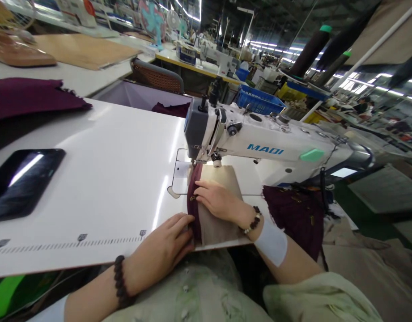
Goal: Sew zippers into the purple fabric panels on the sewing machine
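Note:
A white sewing machine (259, 143) has its needle area over the top end of a maroon zipper strip (194, 210), which has a small brass-coloured pull. The strip lies along the left edge of a beige fabric piece (222, 228). Near the table's front edge, my left hand (167, 241) has its fingers closed on the strip's lower left side. My right hand (221, 201) lies on the beige piece, fingers stretched left with the tips at the strip. What lies under the right palm is hidden.
At left on the white table (118, 165) are a black phone (24, 183) and maroon cloth (31, 98). More maroon pieces (296, 214) lie right of the machine. A blue basket (259, 100) and dark thread cones (309, 53) stand behind.

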The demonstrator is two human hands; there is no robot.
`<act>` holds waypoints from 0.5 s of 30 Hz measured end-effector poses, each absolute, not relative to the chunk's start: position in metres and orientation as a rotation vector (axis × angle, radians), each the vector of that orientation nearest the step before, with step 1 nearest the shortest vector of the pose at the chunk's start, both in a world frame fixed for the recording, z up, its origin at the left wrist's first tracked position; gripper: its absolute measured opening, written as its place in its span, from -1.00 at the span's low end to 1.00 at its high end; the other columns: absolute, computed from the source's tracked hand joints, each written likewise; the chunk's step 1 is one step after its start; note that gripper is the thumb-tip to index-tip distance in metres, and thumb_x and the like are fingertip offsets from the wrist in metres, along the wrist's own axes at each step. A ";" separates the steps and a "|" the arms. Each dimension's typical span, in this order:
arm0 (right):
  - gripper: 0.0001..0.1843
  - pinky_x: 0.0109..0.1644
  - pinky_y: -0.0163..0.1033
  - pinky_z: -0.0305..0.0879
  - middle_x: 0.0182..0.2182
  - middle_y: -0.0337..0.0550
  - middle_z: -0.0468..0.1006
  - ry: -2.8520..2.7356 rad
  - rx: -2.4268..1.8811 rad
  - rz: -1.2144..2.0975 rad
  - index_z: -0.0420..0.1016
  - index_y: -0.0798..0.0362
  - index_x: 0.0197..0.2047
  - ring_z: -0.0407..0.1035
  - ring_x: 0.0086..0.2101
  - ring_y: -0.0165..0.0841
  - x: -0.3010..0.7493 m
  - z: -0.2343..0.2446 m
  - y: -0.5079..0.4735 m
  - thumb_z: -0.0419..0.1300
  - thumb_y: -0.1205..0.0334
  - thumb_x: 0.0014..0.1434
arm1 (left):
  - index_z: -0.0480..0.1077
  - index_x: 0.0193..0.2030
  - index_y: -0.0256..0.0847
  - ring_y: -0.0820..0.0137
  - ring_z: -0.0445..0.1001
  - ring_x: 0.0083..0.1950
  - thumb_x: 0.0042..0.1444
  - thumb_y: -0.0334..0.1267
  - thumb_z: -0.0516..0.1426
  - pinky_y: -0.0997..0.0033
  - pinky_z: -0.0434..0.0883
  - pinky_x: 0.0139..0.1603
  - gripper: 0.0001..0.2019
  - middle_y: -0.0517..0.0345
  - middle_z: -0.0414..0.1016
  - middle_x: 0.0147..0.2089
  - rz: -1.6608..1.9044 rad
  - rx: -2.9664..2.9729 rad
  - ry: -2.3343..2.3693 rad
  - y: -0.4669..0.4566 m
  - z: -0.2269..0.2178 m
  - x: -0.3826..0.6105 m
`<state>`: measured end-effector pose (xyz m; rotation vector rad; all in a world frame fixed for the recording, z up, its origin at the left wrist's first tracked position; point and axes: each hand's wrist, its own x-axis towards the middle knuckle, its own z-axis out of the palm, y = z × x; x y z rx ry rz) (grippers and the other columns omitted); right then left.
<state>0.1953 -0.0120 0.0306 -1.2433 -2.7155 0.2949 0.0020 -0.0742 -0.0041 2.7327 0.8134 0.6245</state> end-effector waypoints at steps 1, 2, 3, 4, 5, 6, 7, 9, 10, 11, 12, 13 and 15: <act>-0.72 0.11 -0.10 0.22 -0.04 0.02 0.42 -2.692 -1.243 0.265 0.46 0.17 -0.17 0.28 -0.01 -0.24 0.195 0.026 -0.007 -0.05 0.27 0.29 | 0.40 -0.25 -0.34 0.20 0.34 0.01 0.24 -0.33 -0.02 0.17 0.44 0.02 -0.80 -0.10 0.33 -0.02 0.619 2.747 0.801 -0.074 -0.004 0.002; -0.72 0.10 -0.12 0.23 -0.07 0.02 0.43 -2.653 -1.253 0.235 0.46 0.18 -0.19 0.29 -0.04 -0.25 0.195 0.021 -0.003 -0.04 0.26 0.29 | 0.40 -0.20 -0.34 0.18 0.34 0.04 0.25 -0.32 -0.03 0.13 0.42 0.05 -0.79 -0.12 0.33 0.00 0.610 2.765 0.783 -0.074 -0.005 0.002; -0.73 0.09 -0.13 0.23 -0.10 0.01 0.44 -2.607 -1.265 0.209 0.44 0.19 -0.16 0.29 -0.05 -0.25 0.195 0.016 -0.001 -0.03 0.25 0.28 | 0.40 -0.14 -0.35 0.17 0.33 0.06 0.26 -0.32 -0.04 0.08 0.39 0.09 -0.77 -0.13 0.32 0.02 0.601 2.787 0.760 -0.073 -0.006 0.002; -0.72 0.09 -0.14 0.23 -0.10 0.00 0.43 -2.562 -1.269 0.198 0.42 0.19 -0.10 0.28 -0.06 -0.26 0.195 0.011 0.001 -0.02 0.24 0.28 | 0.39 -0.08 -0.36 0.17 0.32 0.09 0.27 -0.31 -0.06 0.03 0.35 0.14 -0.75 -0.15 0.32 0.05 0.593 2.805 0.737 -0.073 -0.007 0.002; -0.70 0.09 -0.15 0.23 -0.10 -0.01 0.43 -2.518 -1.267 0.199 0.38 0.18 -0.03 0.27 -0.05 -0.26 0.195 0.007 0.001 -0.01 0.23 0.27 | 0.38 -0.04 -0.36 0.18 0.32 0.11 0.28 -0.32 -0.07 0.01 0.31 0.18 -0.73 -0.15 0.32 0.07 0.586 2.817 0.716 -0.072 -0.007 0.002; -0.67 0.11 -0.15 0.22 -0.08 -0.01 0.41 -2.478 -1.261 0.207 0.35 0.17 0.03 0.26 -0.04 -0.27 0.195 0.003 0.000 0.00 0.22 0.26 | 0.37 -0.01 -0.35 0.20 0.32 0.12 0.28 -0.32 -0.08 0.00 0.27 0.21 -0.72 -0.14 0.32 0.09 0.581 2.821 0.701 -0.072 -0.008 0.002; -0.65 0.14 -0.15 0.20 -0.04 -0.01 0.38 -2.445 -1.256 0.221 0.33 0.15 0.07 0.24 -0.01 -0.27 0.195 0.000 -0.001 0.00 0.22 0.26 | 0.37 0.00 -0.34 0.23 0.33 0.12 0.29 -0.32 -0.08 0.02 0.25 0.23 -0.72 -0.12 0.33 0.10 0.581 2.815 0.693 -0.071 -0.008 0.002; -0.65 0.21 -0.12 0.14 0.06 0.03 0.31 -2.405 -1.260 0.264 0.34 0.15 0.07 0.18 0.08 -0.26 0.196 -0.004 -0.005 0.00 0.24 0.26 | 0.39 0.00 -0.32 0.27 0.35 0.12 0.29 -0.32 -0.09 0.10 0.26 0.24 -0.71 -0.08 0.36 0.09 0.581 2.776 0.688 -0.070 -0.006 0.000; -0.66 0.23 -0.09 0.10 0.11 0.06 0.26 -2.397 -1.270 0.285 0.36 0.15 0.05 0.13 0.12 -0.25 0.197 -0.005 -0.008 0.00 0.24 0.25 | 0.39 -0.01 -0.31 0.28 0.34 0.13 0.29 -0.33 -0.10 0.15 0.28 0.24 -0.71 -0.06 0.38 0.08 0.581 2.748 0.677 -0.070 -0.004 -0.001; -0.66 0.26 -0.05 0.06 0.15 0.08 0.22 -2.397 -1.281 0.302 0.37 0.16 0.04 0.09 0.16 -0.22 0.198 -0.005 -0.012 0.00 0.25 0.25 | 0.40 -0.01 -0.30 0.30 0.33 0.15 0.29 -0.33 -0.10 0.21 0.30 0.22 -0.70 -0.04 0.39 0.08 0.577 2.713 0.655 -0.071 -0.001 -0.002; -0.66 0.27 -0.01 0.03 0.17 0.09 0.20 -2.403 -1.292 0.315 0.36 0.16 0.05 0.05 0.19 -0.20 0.198 -0.005 -0.017 0.01 0.26 0.24 | 0.40 -0.02 -0.30 0.32 0.33 0.15 0.29 -0.34 -0.10 0.27 0.33 0.21 -0.71 -0.02 0.40 0.07 0.567 2.673 0.628 -0.071 0.002 -0.003; -0.64 0.28 0.03 0.01 0.18 0.09 0.19 -2.408 -1.302 0.320 0.35 0.16 0.07 0.03 0.20 -0.18 0.198 -0.006 -0.022 0.02 0.26 0.23 | 0.41 -0.03 -0.28 0.34 0.33 0.14 0.29 -0.35 -0.09 0.34 0.35 0.19 -0.71 0.01 0.42 0.05 0.551 2.633 0.588 -0.072 0.005 -0.004; -0.59 0.29 0.07 -0.02 0.19 0.09 0.19 -2.412 -1.325 0.317 0.30 0.19 0.13 0.00 0.22 -0.16 0.198 -0.006 -0.032 0.01 0.28 0.24 | 0.43 -0.07 -0.26 0.38 0.37 0.09 0.28 -0.35 -0.08 0.41 0.37 0.16 -0.73 0.07 0.44 0.02 0.515 2.564 0.518 -0.074 0.012 -0.006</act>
